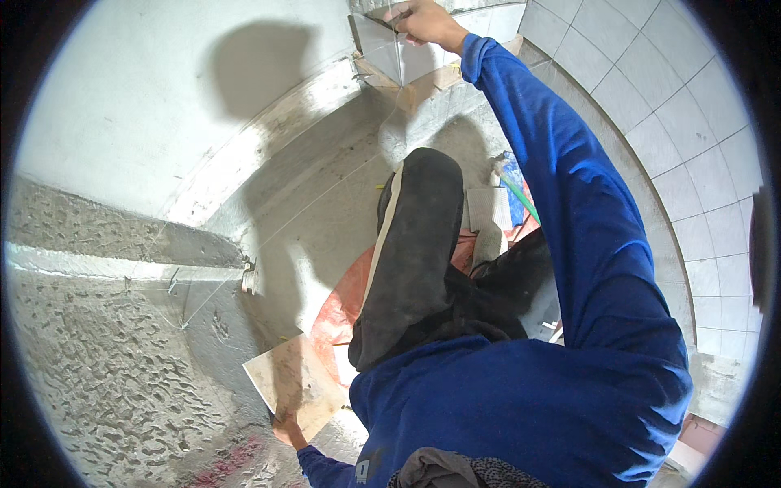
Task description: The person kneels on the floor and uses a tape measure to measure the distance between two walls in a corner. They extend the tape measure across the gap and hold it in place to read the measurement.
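Observation:
My left hand (289,431), at the lower left, closes on the edge of a square beige tile (305,386). Part of that hand is hidden by the tile. My right arm stretches far ahead, and my right hand (427,24) is at the corner where white wall tiles (380,45) meet. Its fingers are closed in a pinch around a small dark thing too small to name, just above those tiles.
A thin string (325,189) runs diagonally across the corner. Gray wall tiles (651,89) cover the right side. Rough chipped concrete (106,374) lies at the left. Near my bent knee are an orange sheet (338,313) and a blue bag (515,195).

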`<state>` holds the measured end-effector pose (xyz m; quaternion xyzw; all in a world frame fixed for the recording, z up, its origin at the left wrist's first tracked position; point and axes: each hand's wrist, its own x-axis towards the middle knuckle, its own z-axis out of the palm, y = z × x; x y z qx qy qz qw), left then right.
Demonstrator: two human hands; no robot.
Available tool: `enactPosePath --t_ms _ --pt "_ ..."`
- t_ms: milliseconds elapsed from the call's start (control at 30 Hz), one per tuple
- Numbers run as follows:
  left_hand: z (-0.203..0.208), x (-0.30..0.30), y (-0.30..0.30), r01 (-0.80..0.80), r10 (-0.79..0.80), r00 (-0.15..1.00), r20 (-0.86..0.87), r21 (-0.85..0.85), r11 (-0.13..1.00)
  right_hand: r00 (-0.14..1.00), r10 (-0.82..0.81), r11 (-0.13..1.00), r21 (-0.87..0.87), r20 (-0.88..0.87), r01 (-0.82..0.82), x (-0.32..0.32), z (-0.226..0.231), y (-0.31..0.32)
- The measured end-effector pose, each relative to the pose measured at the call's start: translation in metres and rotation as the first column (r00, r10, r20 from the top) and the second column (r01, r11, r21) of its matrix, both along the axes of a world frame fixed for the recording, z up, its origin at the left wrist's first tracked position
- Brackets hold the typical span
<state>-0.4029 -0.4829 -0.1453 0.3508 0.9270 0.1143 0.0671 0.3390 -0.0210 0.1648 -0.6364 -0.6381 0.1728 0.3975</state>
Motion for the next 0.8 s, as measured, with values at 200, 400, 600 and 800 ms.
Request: enactPosePath --t_ms 200,400,600,800 --pt "0.015 0.028 0.002 0.028 -0.034 0.998 -0.059 -0.091 0.995 0.982 -0.006 0.992 0.127 0.188 -0.018 0.008 -0.004 -0.004" --pt "0.033 0.070 -0.002 0.020 -0.033 0.990 -0.137 -0.094 0.995 0.929 0.024 0.993 0.098 0.370 -0.065 0.024 -0.009 0.000" --pt "0.016 0.070 0.002 0.047 -0.100 0.947 -0.305 -0.176 0.983 0.942 -0.028 0.998 0.054 0.333 0.010 0.036 -0.013 0.009" --pt "-0.004 0.074 0.006 -0.063 -0.116 0.934 -0.337 -0.476 0.877 0.945 0.098 0.986 0.100 0.313 -0.136 0.062 -0.015 0.019"
